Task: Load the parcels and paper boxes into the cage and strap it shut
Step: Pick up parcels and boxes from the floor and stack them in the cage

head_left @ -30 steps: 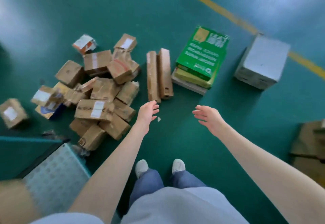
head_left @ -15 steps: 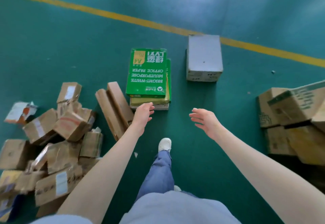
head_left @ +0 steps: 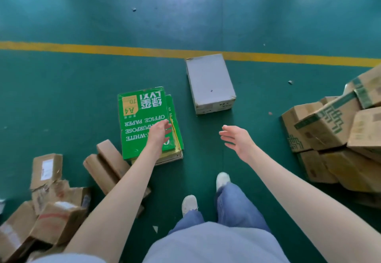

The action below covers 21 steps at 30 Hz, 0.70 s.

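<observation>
A green A4 office-paper box (head_left: 142,118) tops a short stack of flat boxes on the green floor, centre left. My left hand (head_left: 159,133) reaches over its near right part with straight fingers and holds nothing. To the right, my right hand (head_left: 237,139) hovers open above bare floor. A grey-white box (head_left: 210,81) lies beyond, between both hands. Two long brown parcels (head_left: 111,165) lie left of the stack. A heap of small taped parcels (head_left: 47,207) fills the lower left. The cage is out of view.
Large cardboard cartons with green print (head_left: 338,136) are piled at the right edge. A yellow floor line (head_left: 82,48) runs across behind the boxes. My feet in white shoes (head_left: 189,204) stand just before the stack. Small scraps dot the floor.
My view has swung right and closer: the parcel heap slid to the lower left and cartons appeared at the right. My left hand has come over the green paper box; both hands stay empty.
</observation>
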### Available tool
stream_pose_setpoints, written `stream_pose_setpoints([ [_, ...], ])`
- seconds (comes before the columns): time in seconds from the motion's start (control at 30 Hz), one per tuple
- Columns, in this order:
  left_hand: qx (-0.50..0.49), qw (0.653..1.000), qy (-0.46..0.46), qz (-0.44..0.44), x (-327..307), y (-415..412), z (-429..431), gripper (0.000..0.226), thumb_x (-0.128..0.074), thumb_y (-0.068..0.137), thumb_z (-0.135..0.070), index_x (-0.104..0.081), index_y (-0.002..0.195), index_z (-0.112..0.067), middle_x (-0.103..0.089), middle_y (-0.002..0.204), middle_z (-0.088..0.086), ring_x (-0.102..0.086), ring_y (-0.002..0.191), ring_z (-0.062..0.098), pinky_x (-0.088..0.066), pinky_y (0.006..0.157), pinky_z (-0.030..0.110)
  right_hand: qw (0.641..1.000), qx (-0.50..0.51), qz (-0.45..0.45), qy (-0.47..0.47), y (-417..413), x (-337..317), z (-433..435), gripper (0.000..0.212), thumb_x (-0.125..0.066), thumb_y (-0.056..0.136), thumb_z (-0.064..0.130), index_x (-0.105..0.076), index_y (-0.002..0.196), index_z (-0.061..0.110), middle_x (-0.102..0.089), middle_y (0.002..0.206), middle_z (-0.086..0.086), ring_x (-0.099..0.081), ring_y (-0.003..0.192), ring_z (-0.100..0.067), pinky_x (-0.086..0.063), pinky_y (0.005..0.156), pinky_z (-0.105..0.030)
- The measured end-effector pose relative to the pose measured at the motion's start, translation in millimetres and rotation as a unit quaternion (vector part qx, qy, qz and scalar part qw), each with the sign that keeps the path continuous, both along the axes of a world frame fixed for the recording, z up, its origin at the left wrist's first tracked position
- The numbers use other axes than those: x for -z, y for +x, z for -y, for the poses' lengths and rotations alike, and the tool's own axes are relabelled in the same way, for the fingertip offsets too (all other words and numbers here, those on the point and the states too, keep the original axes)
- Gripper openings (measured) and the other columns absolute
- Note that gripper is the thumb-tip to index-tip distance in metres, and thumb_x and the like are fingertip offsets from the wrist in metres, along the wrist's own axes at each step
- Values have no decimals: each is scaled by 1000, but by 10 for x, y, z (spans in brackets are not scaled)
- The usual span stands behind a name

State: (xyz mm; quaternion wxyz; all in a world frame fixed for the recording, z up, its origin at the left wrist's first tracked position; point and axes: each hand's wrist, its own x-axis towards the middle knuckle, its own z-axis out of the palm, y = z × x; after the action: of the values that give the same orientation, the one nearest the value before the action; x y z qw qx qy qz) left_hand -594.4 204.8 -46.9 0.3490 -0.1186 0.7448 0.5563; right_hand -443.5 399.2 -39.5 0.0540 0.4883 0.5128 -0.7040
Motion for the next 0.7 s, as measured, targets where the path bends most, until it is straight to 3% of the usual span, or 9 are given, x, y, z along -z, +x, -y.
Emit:
stream_pose_setpoints([
  [0.17,16,1000,-5,17,154,-269,-644,32,-40,105,-25,-58,123,-6,-62,125,7,-57,115,22,-44,100,39,999,25,13,15,-346,160,-678,21,-57,98,25,-57,115,12,-62,127,-14,-57,120,-29,-42,106,-43],
  [0.3,12,1000,-10,25,313,-588,-1422,38,-39,105,-25,-54,133,-5,-60,128,6,-56,110,18,-43,95,35,999,22,22,14,-785,331,-1486,20,-57,98,23,-55,115,12,-60,124,-13,-55,119,-28,-41,107,-43],
  [0.47,-29,997,-29,60,331,-839,-2205,39,-41,104,-26,-53,134,-5,-61,132,8,-57,111,18,-42,93,33,998,-17,59,30,-1170,311,-2395,19,-57,98,23,-57,113,11,-62,118,-10,-56,116,-27,-42,98,-38],
  [0.7,-60,995,-50,66,472,-1290,-2960,36,-40,105,-25,-52,133,-7,-59,133,7,-56,111,17,-42,93,33,992,-45,104,56,-1665,467,-3251,17,-59,97,22,-57,108,10,-61,113,-10,-55,122,-30,-43,99,-39],
])
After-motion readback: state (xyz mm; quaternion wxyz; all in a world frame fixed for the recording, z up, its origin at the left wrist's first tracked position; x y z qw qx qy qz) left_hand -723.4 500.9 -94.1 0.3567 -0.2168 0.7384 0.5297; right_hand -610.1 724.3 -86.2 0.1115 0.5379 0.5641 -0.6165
